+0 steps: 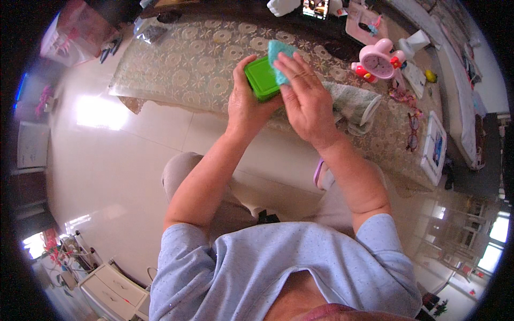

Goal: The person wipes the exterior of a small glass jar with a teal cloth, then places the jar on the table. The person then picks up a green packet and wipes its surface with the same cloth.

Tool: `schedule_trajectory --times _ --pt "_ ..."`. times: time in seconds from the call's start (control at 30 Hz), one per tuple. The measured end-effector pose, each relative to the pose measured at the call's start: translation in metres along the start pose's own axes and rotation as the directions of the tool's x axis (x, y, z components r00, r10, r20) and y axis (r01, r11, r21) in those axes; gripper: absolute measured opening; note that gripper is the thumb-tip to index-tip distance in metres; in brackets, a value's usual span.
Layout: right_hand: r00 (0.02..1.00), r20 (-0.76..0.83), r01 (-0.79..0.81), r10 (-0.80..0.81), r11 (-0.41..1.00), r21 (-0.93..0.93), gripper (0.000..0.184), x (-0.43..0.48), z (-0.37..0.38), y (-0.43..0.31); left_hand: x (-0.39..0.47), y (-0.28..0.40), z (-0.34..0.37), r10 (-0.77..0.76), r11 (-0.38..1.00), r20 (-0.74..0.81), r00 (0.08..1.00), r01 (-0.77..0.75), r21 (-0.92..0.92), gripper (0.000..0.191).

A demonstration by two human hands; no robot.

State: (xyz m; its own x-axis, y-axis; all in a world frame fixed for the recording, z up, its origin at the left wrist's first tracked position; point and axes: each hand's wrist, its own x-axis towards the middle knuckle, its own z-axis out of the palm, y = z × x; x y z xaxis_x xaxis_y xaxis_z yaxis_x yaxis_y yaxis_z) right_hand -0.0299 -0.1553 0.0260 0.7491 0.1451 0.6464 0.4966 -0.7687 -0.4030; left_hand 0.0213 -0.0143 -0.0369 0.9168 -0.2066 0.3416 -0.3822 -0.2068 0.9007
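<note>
A small bright green box [263, 76], apparently plastic with a raised rim on its upper face, is gripped in my left hand [249, 96]. The left thumb lies along its left side; the other fingers are mostly hidden beneath. My right hand [307, 92] presses a turquoise cloth [279, 50] against the box's right side, covering that part of it. Both hands are raised at the near edge of a table covered with a floral lace tablecloth [192, 60]. Just right of my right hand, a pale green-grey towel [349, 100] lies on the table.
A pink alarm clock [377, 62] stands at the right, with eyeglasses [413, 131] and a white picture frame [434, 148] nearer me. A lit screen [315, 9] is at the far side. Left, a pink bag [76, 34] sits beyond the tiled floor [132, 148]. A drawer cabinet [116, 291] stands lower left.
</note>
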Motion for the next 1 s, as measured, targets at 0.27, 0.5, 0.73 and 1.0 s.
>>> schedule_trajectory --times 0.27,0.5,0.73,1.0 --pt "0.94 0.261 0.243 -0.222 0.969 -0.052 0.056 -0.011 0.009 -0.043 -0.002 -0.018 0.009 0.047 0.747 0.148 0.988 0.063 -0.662 0.046" --pt "0.957 0.189 0.216 -0.222 0.975 0.054 0.047 -0.009 0.006 -0.031 0.002 -0.012 0.006 0.001 0.844 0.229 0.973 0.122 -0.522 0.044" --pt "0.955 0.146 0.267 -0.259 0.963 -0.044 0.051 -0.005 0.001 -0.019 -0.008 -0.025 0.009 0.052 0.998 0.124 0.991 -0.05 -0.026 0.056" --pt "0.997 0.073 -0.024 0.037 0.984 -0.176 0.04 0.012 -0.003 0.01 -0.001 0.006 0.002 0.046 0.999 -0.011 0.999 -0.046 -0.001 0.075"
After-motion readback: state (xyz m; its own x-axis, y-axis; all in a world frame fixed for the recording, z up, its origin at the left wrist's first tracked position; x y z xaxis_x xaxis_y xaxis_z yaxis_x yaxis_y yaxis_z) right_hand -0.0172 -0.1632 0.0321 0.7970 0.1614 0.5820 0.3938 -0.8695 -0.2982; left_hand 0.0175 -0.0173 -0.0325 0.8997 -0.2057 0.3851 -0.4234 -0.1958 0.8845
